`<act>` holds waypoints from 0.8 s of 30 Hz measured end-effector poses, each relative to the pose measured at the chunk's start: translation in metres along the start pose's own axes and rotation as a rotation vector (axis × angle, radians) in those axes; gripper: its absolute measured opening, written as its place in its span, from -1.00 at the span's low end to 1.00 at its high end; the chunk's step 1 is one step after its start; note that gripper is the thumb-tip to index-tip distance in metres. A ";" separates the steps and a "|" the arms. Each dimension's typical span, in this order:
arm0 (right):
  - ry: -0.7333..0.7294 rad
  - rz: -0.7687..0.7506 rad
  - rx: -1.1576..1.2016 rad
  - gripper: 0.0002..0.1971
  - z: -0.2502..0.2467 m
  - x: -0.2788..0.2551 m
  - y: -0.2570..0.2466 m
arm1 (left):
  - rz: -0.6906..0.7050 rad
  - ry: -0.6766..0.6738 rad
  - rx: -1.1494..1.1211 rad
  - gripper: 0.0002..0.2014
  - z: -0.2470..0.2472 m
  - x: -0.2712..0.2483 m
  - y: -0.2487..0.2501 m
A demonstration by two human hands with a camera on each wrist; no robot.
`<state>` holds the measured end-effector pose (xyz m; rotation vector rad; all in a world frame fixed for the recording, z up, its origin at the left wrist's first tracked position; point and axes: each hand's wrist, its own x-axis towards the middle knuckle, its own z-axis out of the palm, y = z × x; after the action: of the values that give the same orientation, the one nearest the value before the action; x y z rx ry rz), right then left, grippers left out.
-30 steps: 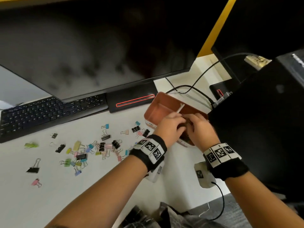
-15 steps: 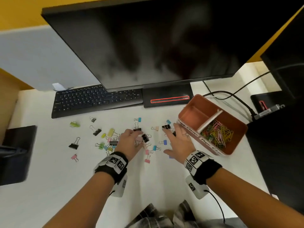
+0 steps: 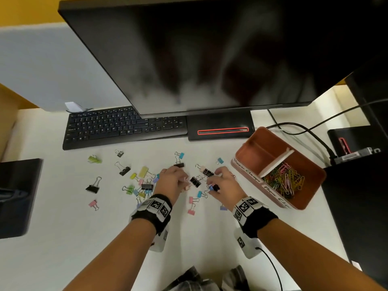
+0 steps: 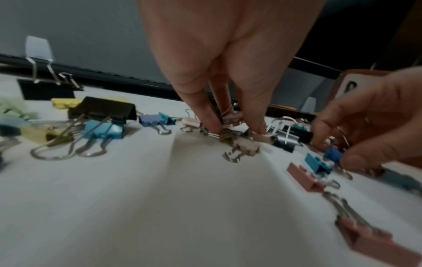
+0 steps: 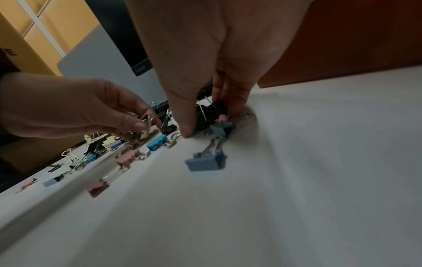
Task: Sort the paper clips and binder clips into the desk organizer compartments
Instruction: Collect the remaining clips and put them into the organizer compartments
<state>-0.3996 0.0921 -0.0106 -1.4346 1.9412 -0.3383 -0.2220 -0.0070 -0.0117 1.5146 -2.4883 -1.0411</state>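
On the white desk, both hands pick binder clips beside the desk organizer (image 3: 273,186).

Left hand (image 3: 172,181) points fingertips down and pinches a beige clip (image 4: 230,120); right hand (image 3: 224,182) pinches a blue clip (image 3: 212,187). Risk, I'd say: smooth small clips slipping out, or landing among the paper clips (image 3: 283,181) filling the near compartment; the far one sits empty.

Handwritten white labels (image 3: 247,172) run along the near wall of the brown desk organizer (image 3: 315,173); the right one seems to read "Paper Clips", the left is unclear.
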 end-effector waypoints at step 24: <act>0.048 -0.080 -0.075 -0.85 -0.005 -0.006 -0.006 | -0.137 0.194 -0.288 -0.86 -0.056 -0.033 -0.010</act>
<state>-0.3976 0.0945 -0.0015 -1.5687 1.9571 -0.3421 -0.1769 -0.0124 0.0354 1.6241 -2.0312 -1.1503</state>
